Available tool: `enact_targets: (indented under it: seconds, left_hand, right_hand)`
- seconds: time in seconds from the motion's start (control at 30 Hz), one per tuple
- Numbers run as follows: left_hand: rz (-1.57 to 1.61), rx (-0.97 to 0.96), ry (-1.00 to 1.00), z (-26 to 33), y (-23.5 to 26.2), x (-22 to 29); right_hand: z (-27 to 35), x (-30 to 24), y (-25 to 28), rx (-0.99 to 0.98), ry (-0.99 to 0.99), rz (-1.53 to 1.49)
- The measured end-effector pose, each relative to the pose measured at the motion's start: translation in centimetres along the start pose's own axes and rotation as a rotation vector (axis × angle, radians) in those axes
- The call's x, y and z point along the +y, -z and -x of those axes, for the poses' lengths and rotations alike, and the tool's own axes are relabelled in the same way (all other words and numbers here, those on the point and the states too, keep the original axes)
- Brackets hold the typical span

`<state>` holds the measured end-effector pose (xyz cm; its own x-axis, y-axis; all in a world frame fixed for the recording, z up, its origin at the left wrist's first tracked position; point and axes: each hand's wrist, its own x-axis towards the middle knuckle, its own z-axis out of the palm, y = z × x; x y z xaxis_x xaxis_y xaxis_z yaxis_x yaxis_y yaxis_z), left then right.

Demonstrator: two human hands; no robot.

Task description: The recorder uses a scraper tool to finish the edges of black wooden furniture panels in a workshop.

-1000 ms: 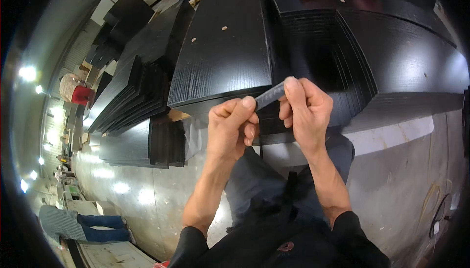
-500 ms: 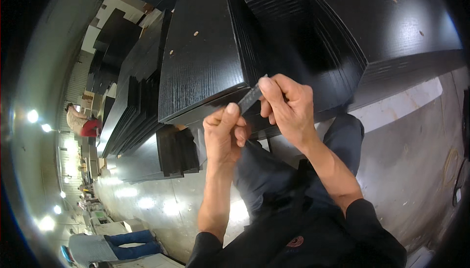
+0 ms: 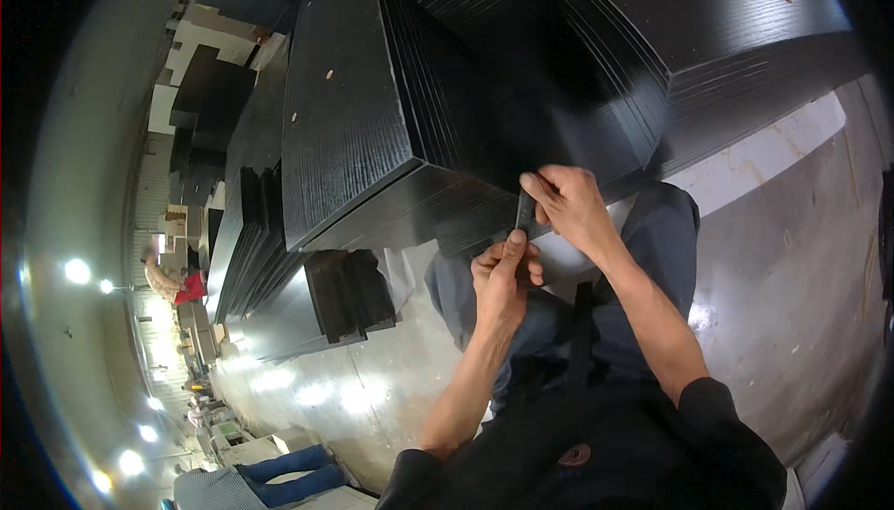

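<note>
Between my hands is a short, flat, dark strip [image 3: 525,211]; its exact kind is not clear. My left hand [image 3: 504,279] pinches the lower end with thumb and fingers. My right hand [image 3: 574,210] grips the upper end, its thumb near the tip. Just beyond stands a tall stack of black wood-grain boards [image 3: 349,123], its near corner to the left of the strip. My hands look apart from it. A second stack of black boards [image 3: 643,91] lies behind my right hand.
More black panels [image 3: 244,231] stand in stacks at the left. A pale board [image 3: 754,161] juts out under the right-hand stack. The concrete floor [image 3: 792,296] shows at right. Two people, one in red [image 3: 191,288] and one in jeans [image 3: 298,475], are at far left.
Both hands have moved right and slightly down with the strip, away from the stack's near corner. The strip has turned from slanted to nearly upright. The view has shifted too.
</note>
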<state>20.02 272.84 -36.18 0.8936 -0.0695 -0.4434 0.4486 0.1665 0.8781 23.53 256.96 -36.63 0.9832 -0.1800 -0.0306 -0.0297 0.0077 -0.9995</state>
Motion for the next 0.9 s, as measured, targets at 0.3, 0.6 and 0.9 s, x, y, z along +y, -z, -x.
enact_targets:
  seconds: [0.3, 0.6, 0.9]
  left_hand:
    - [0.055, 0.012, -0.534, 5.1, -5.3, 7.5]
    - [0.079, 0.026, -0.238, 1.5, -3.7, 0.7]
    - [-0.033, 0.067, -0.491, 2.1, -4.8, 5.1]
  right_hand:
    - [-2.3, -11.2, -0.1, -0.18, 0.334, -0.23]
    - [-2.3, -0.5, -0.5, -0.018, 0.211, 0.01]
    - [-3.8, -5.0, -0.4, 0.0, 0.536, 0.088]
